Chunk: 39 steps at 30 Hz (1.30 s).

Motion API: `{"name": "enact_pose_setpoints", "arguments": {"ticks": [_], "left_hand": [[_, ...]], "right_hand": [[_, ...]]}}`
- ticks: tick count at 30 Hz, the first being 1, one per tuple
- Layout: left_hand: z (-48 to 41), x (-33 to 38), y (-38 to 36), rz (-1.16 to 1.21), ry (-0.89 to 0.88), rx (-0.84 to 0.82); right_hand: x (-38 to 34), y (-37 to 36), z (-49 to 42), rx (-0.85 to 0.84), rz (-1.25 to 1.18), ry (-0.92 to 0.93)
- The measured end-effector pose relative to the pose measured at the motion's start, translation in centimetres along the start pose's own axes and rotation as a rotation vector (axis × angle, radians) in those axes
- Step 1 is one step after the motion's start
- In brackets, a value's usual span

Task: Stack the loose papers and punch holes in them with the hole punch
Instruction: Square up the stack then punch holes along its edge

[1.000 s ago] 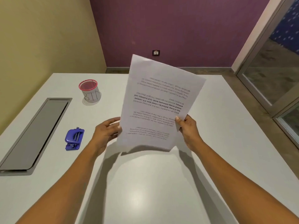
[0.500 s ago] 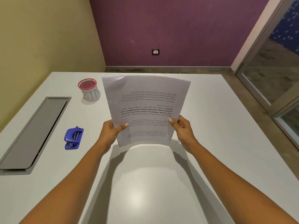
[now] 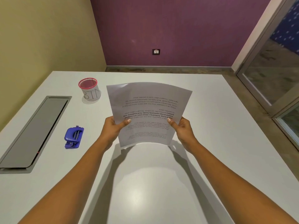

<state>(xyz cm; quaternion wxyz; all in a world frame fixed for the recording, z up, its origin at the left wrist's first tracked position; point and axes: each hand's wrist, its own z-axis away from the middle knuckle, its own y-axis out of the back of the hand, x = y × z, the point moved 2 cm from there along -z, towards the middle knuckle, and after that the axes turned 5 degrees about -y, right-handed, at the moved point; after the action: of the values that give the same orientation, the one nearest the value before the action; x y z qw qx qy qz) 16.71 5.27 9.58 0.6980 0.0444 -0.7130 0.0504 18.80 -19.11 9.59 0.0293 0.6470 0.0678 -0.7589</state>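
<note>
I hold a stack of printed white papers [image 3: 149,101] above the white table [image 3: 218,126], bowed slightly, with the text upside down to me. My left hand [image 3: 113,126] grips the stack's left edge and my right hand [image 3: 182,128] grips its right edge, thumbs on top. The stack's lower edge hovers near the tabletop. A blue hole punch [image 3: 74,137] lies on the table to the left of my left hand, apart from the papers.
A red-rimmed mesh cup labelled BIN [image 3: 89,91] stands at the back left. A grey recessed cable hatch [image 3: 34,133] runs along the table's left side. Glass door panels [image 3: 275,70] line the right; a purple wall stands behind.
The stack has swung from tilted rightward to square in front of me and dropped lower toward the table. My left hand shifted from loosely beside the sheets to a firm grip on their left edge.
</note>
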Motion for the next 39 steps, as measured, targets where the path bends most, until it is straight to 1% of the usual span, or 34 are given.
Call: {"name": "enact_pose_setpoints", "arguments": {"ticks": [10, 27, 33, 36, 39], "left_hand": [[0.1, 0.0, -0.1, -0.006, 0.003, 0.027], [0.4, 0.7, -0.5, -0.023, 0.009, -0.021], [0.4, 0.5, -0.6, -0.017, 0.015, 0.023], [0.5, 0.5, -0.6, 0.019, 0.014, 0.053], [0.6, 0.7, -0.2, 0.119, 0.026, 0.150]], "right_hand": [[-0.5, -0.2, 0.0, 0.004, 0.018, 0.024], [-0.1, 0.0, -0.2, -0.007, 0.025, -0.005], [0.4, 0.2, -0.2, -0.021, 0.054, -0.028], [1.1, 1.0, -0.1, 0.020, 0.136, -0.041], [2.4, 2.2, 0.1, 0.103, 0.283, -0.100]]}}
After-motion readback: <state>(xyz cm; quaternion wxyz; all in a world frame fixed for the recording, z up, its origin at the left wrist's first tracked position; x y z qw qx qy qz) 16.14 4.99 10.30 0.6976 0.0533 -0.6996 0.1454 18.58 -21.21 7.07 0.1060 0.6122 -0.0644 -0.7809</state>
